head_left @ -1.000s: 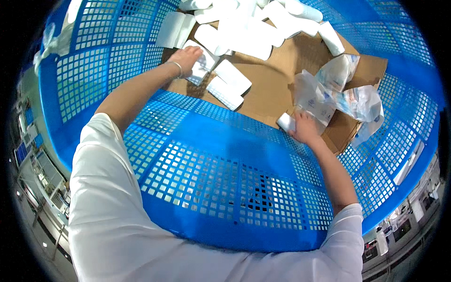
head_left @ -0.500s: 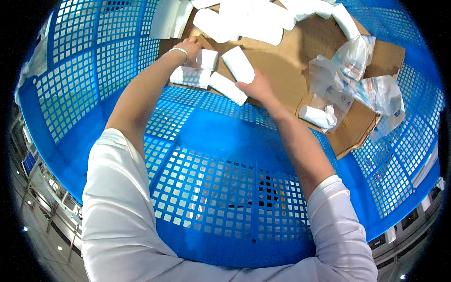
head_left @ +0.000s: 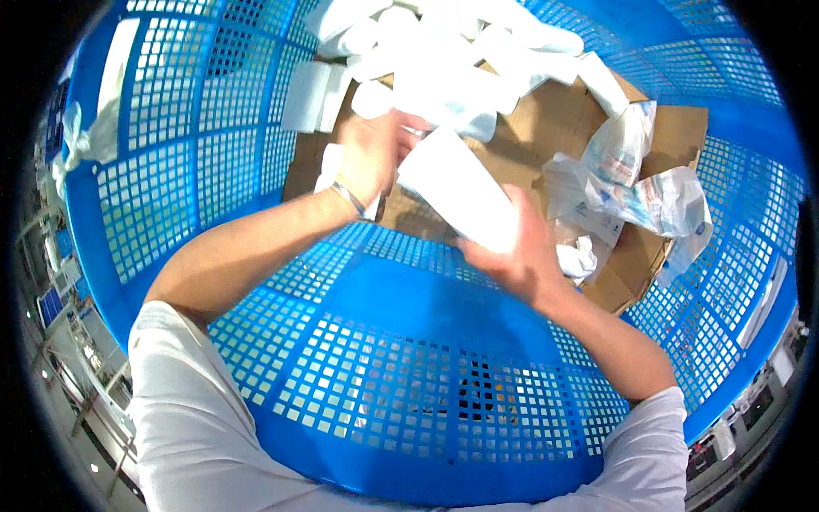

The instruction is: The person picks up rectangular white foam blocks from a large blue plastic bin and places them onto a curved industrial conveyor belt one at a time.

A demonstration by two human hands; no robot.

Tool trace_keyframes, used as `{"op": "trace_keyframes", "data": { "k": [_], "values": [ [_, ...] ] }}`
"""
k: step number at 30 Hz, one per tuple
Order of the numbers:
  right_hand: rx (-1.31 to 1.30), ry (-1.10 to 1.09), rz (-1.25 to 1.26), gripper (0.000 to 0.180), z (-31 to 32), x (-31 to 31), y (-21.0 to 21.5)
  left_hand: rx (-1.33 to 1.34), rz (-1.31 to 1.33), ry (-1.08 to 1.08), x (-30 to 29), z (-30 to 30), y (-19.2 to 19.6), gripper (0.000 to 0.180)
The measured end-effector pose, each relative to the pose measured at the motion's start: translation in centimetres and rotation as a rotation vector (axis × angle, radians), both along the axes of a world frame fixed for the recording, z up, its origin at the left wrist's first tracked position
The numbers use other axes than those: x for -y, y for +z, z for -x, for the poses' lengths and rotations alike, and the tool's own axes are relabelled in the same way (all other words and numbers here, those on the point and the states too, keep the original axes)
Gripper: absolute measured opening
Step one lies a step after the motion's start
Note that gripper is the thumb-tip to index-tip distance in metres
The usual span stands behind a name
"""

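Centrally, head view: a smooth white roll (head_left: 461, 189) slants above brown cardboard (head_left: 537, 141), gripped at its near end by the right hand (head_left: 531, 256). The left hand (head_left: 373, 158), blurred, is at its far end; its grip cannot be told. The blue lattice basket (head_left: 409, 286) contains cardboard, crumpled plastic (head_left: 618, 154) and piled white rolls (head_left: 431, 64). Half a second earlier, the held roll lay on the cardboard.

No text could be read. Printed marks were visible on the crumpled translucent plastic (head_left: 618, 147) at the right side of the cardboard (head_left: 546, 128): small blue marks on the lower left portion, and faint blue and reddish print on the upper and right-hand folds. Individual characters were too small and blurred to identify.
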State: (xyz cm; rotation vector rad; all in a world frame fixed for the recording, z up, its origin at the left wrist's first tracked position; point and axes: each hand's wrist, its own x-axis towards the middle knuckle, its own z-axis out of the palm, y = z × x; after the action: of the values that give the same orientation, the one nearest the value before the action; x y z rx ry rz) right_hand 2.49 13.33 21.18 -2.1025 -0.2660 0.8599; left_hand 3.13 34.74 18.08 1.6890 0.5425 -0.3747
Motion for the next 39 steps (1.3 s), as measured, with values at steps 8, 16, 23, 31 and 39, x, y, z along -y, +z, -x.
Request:
{"op": "trace_keyframes", "data": {
  "k": [8,16,23,31,39],
  "values": [
    [0.190,-0.015,0.113,0.070,-0.9,1.7,0.0,-0.062,-0.231,-0.328,-5.8,1.1,-2.7,0.031],
    [-0.178,0.194,0.015,0.072,-1.4,2.0,-8.5,-0.104,-1.041,-1.219,-10.4,4.3,-9.6,0.071],
    [0.072,0.459,0.186,0.061,3.6,-2.4,-13.6,-0.429,-0.916,-1.162,-10.1,1.6,-13.2,0.081],
    [0.279,0.645,0.305,0.054,3.9,-4.4,-14.3,-0.357,-0.846,-1.165,-11.4,1.1,-11.4,0.053],
    [-0.272,0.549,0.283,0.061,3.1,-3.8,-14.6,-0.604,-0.236,-1.012,-11.2,5.1,-11.7,0.057]
  ]
}}
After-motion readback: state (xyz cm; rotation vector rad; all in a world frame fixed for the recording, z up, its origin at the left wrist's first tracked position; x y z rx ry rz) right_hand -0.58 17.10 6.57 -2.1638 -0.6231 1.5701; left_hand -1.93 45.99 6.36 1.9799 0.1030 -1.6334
